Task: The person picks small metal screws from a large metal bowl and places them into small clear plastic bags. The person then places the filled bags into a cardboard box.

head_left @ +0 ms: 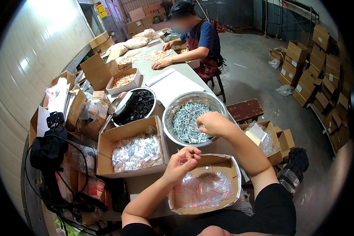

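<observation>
Round shiny metal bowl (188,96): holds loose silver screws (187,124), presumably set forward for easy reach.
Shallow open cardboard box (235,181): close before the torso, apparently to keep the flat clear plastic bags (212,187) with red strips handy.
Deep brown cardboard carton (106,145): on the left, beside the bowl, gathering small clear packets (137,151).
Right hand (216,124): arm extended, wrist bent, fingers curled down at the screws; any pinch cannot be told.
Left hand (183,163): over the shallow box's upper-left rim, fingers curled toward the thumb; whether anything is held cannot be told.
</observation>
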Motion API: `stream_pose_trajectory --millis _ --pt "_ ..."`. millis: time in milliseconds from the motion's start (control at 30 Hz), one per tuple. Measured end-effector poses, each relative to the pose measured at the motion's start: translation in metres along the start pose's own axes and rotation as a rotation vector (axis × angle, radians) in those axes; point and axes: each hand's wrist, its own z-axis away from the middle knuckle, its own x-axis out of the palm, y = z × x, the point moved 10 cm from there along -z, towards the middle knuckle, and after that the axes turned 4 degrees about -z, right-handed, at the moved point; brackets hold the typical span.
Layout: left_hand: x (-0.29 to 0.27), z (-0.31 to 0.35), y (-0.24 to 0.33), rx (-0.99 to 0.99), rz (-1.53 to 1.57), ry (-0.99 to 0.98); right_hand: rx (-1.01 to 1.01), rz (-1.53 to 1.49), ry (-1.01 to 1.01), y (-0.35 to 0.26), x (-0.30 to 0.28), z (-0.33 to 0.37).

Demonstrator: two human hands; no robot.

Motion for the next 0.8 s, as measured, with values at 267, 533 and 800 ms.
stream_pose_trajectory --millis 267,533,800 --pt "-0.012 0.002 -0.012 -0.175 0.325 0.092 0.138 -0.032 -0.197 0.025 0.036 -0.008" --pt "-0.014 0.002 -0.03 -0.291 0.463 0.098 0.007 0.027 0.145 0.01 -0.006 -0.004" --pt "0.0 0.0 0.004 0.043 0.114 -0.012 -0.286 -0.465 0.128 -0.064 -0.05 0.024"
